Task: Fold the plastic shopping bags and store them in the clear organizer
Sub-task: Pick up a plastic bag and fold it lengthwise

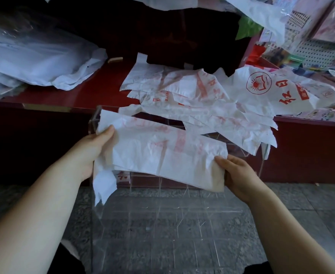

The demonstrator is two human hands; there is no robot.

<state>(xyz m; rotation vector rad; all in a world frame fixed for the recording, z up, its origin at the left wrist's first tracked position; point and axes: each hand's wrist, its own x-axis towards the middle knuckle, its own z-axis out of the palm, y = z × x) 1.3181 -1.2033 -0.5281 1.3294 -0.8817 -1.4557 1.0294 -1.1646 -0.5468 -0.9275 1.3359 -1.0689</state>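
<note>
- Centre of frame: folded bag (162, 155), white plastic with faded red print, folded into a long crumpled strip. It slants from centre left down to centre right, and I log it as held in the air over the open top of the clear organizer.
- Left hand (92, 153), centre left: grips the strip's left end, thumb on top, fingers hidden beneath.
- Right hand (236, 175), centre right: pinches the strip's right end, thumb on top, fingers curled under it.
- Clear organizer (162, 224), lower centre: a transparent box with inner dividers, directly below the strip. I cannot count its cells.
- Loose bags (182, 99), above centre: several flat white bags with red print, overlapping, the nearest hanging over the counter's front edge.
- Emblem bag (271, 89), right of that pile: white, with a round red book emblem and large red characters, lying crumpled.
- Red counter (73, 93), across the middle of the frame: carries the loose bags.
- White bundle (34, 56), upper left: soft translucent plastic heaped on the counter.
- Perforated rack (310, 50), upper right: white, partly behind hanging plastic.
- Grey floor (24, 204), lower frame: speckled stone, also visible through the organizer.
</note>
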